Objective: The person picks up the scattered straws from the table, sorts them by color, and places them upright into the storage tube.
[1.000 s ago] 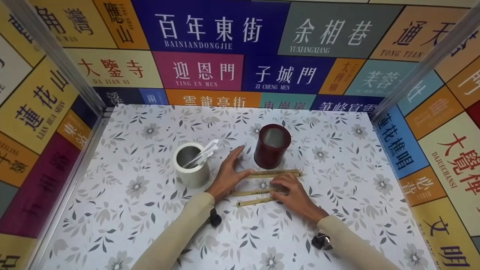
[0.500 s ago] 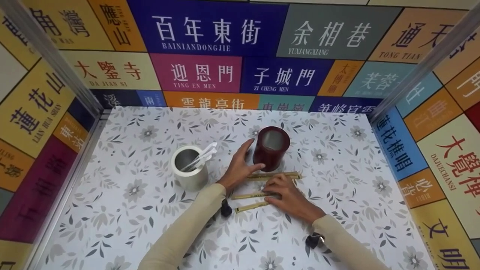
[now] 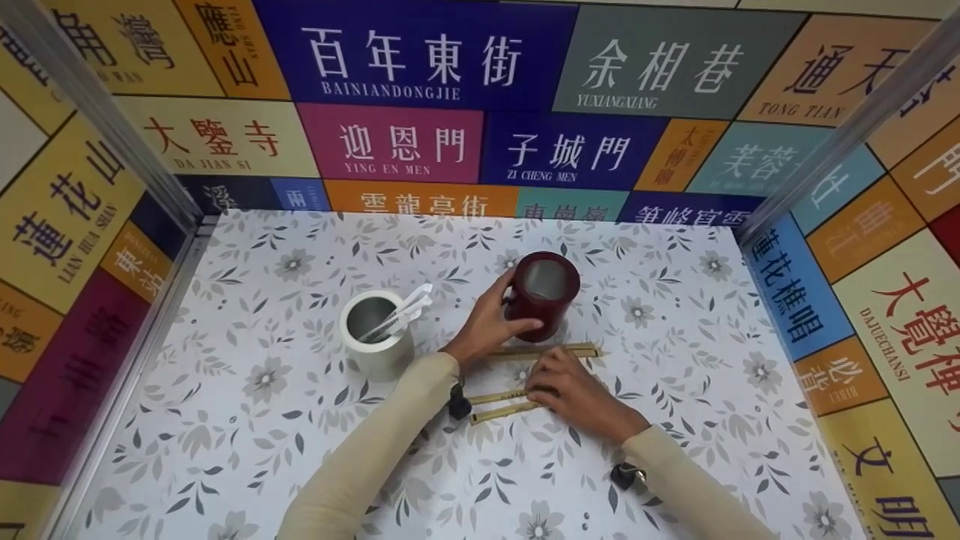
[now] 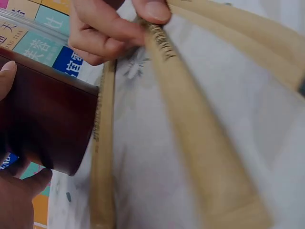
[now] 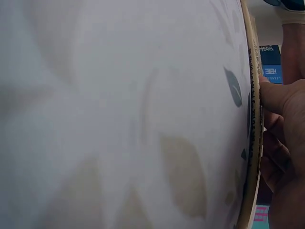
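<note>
My left hand (image 3: 484, 326) holds the dark red cylindrical cup (image 3: 556, 316), thumb on its near side and fingers round its left. The cup stands upright on the table. My right hand (image 3: 570, 390) lies in front of the cup and pinches a flat tan stick (image 4: 186, 102) with dark printed lettering, between thumb and fingers. Another tan stick (image 3: 499, 412) lies just in front of it. Behind the right hand, tan stick pieces (image 3: 585, 350) lie side by side near the cup's base. The right fingers hide part of the sticks.
A white cup (image 3: 379, 358) with several white-wrapped slim items (image 3: 401, 311) leaning in it stands left of my left forearm. A floral cloth (image 3: 637, 270) covers the table. Panels with printed lettering (image 3: 420, 67) enclose the back and both sides.
My left hand has moved right and closed round the red cup. My right hand has shifted slightly left. The middle stick now lies closer to the front one.
</note>
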`<state>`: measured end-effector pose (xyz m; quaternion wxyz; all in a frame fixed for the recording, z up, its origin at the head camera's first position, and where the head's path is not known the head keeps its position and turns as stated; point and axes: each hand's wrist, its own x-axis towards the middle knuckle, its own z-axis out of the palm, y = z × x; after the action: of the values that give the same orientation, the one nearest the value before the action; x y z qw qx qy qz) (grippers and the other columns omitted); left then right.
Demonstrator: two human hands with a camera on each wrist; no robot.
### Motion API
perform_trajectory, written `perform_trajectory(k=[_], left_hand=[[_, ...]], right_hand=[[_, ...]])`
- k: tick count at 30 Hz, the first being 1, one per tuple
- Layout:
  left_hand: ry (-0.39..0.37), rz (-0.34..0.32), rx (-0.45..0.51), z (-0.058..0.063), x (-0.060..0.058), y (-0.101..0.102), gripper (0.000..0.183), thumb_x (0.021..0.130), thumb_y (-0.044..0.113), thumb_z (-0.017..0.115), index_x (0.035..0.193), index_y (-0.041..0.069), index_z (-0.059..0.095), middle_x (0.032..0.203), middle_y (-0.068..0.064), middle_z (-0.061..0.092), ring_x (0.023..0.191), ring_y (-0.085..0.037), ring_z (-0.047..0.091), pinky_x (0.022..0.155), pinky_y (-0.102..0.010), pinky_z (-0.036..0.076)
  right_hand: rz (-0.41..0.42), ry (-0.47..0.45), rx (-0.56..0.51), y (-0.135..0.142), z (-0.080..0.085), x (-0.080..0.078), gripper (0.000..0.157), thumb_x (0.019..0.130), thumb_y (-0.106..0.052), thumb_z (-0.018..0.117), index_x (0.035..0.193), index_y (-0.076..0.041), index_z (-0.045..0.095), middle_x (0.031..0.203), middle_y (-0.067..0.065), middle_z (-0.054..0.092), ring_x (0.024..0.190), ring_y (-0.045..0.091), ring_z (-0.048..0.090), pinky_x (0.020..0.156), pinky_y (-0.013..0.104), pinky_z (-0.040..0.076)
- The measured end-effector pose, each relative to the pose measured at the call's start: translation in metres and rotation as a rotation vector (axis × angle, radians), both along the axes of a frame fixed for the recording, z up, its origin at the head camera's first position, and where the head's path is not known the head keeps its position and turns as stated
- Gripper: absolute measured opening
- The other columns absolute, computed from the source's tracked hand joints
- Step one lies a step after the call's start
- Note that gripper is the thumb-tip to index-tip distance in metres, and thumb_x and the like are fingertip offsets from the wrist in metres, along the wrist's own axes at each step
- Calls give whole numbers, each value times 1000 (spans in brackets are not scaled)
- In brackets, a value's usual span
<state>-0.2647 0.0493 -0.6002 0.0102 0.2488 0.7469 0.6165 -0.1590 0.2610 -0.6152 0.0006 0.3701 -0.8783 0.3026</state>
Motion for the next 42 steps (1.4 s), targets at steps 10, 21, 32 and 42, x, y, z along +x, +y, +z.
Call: perform_trajectory(k=[10,21,32,42], left_hand=[[-26,26,2,3,1,3,97,77,35,90,157,20,37,141,0,55,129,-14,51,106,-49,49],[-7,36,7,-1,3,-5,95,77,30,91,156,20,39,142,-1,56,131,-15,52,106,-49,49],[-16,25,55,1,4,-4,97,75,27,92,156,19,40,146,-3,55,133,-19,52,106,-46,49],[-18,34,40,1,4,-2,98,76,28,91,158,19,37,154,0,47,137,-14,48,108,-45,47]], right_hand=[[74,122,-163,21,30,1,17,83,3,79,95,-6,72,98,3,66,101,23,52,87,36,40],[-65,43,-508,32,98,-24,31,81,18,73,102,-6,75,99,18,66,97,33,54,91,25,48],[-240,-30,-853,-6,189,-49,12,89,13,66,101,15,69,97,23,65,99,27,61,100,38,47],[-341,-23,-829,-10,161,-64,13,90,7,70,102,11,72,101,23,69,98,27,65,92,40,50]])
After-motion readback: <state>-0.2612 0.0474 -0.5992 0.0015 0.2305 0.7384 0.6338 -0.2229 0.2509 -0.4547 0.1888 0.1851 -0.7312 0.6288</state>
